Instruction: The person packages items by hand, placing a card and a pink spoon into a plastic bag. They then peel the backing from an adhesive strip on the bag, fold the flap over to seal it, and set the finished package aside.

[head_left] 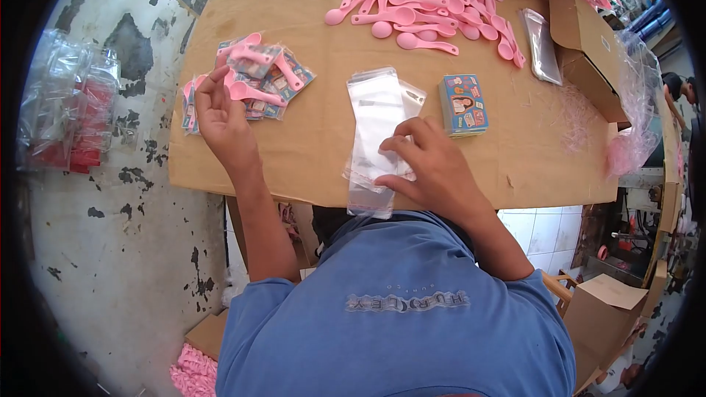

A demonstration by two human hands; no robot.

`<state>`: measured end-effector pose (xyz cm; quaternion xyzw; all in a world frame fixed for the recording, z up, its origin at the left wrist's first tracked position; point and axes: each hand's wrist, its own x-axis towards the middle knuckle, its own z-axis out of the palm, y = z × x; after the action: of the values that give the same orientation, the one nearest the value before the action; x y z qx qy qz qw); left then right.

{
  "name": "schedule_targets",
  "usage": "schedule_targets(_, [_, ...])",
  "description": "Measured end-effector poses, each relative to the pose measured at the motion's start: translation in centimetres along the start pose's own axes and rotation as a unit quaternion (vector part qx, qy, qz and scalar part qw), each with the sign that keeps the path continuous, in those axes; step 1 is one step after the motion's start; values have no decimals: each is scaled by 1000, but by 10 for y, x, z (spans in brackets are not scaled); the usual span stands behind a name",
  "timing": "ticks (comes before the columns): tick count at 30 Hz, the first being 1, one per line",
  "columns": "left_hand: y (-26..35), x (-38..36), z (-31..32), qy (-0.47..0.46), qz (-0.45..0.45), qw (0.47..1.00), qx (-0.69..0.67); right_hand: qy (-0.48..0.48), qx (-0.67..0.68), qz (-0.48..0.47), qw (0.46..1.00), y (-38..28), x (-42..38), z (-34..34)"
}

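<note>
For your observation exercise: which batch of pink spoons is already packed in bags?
The packed spoons by the left hand; the loose spoons lie unbagged at the far edge.

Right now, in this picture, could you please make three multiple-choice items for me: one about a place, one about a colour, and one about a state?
1. Where does the stack of picture cards lie?
A. under the spoons
B. right of the clear bags, apart from them
C. on the floor

2. What colour are the loose spoons at the far side of the board?
A. pink
B. green
C. white

3. What is the right hand doing?
A. gripping a spoon
B. hanging off the board
C. pressing on the clear bags

Answers:
1 B: the cards sit on the cardboard-covered table beside the bags, with a gap between.
2 A: the whole heap is pink.
3 C: its fingers rest flat on the bag stack; meanwhile the left hand is raised by the packed spoon packets, its fingers curled around nothing.
</note>
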<state>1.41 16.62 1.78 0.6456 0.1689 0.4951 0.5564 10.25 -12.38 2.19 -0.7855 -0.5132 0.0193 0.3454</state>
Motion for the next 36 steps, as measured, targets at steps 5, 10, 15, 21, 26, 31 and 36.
schedule_targets(5, [16,-40,9,-80,-6,996,32,-12,19,-7,1000,9,-3,23])
schedule_targets(10, [27,-73,14,-276,-152,947,58,89,1,-25,996,2,11,3])
schedule_targets(15, [21,-85,34,-331,-261,907,-19,108,-2,-61,992,-3,12,-14])
schedule_targets(21, [22,-73,51,-405,-297,865,-4,79,10,-64,995,6,1,-16])
schedule_targets(26, [18,-85,59,-299,-266,914,-72,204,-77,81,972,30,-11,-29])
schedule_targets(31, [17,-86,54,-299,-344,885,-98,191,-97,324,921,57,-26,-46])
schedule_targets(36, [12,-95,52,-340,-349,869,-87,196,126,366,901,84,-33,-41])
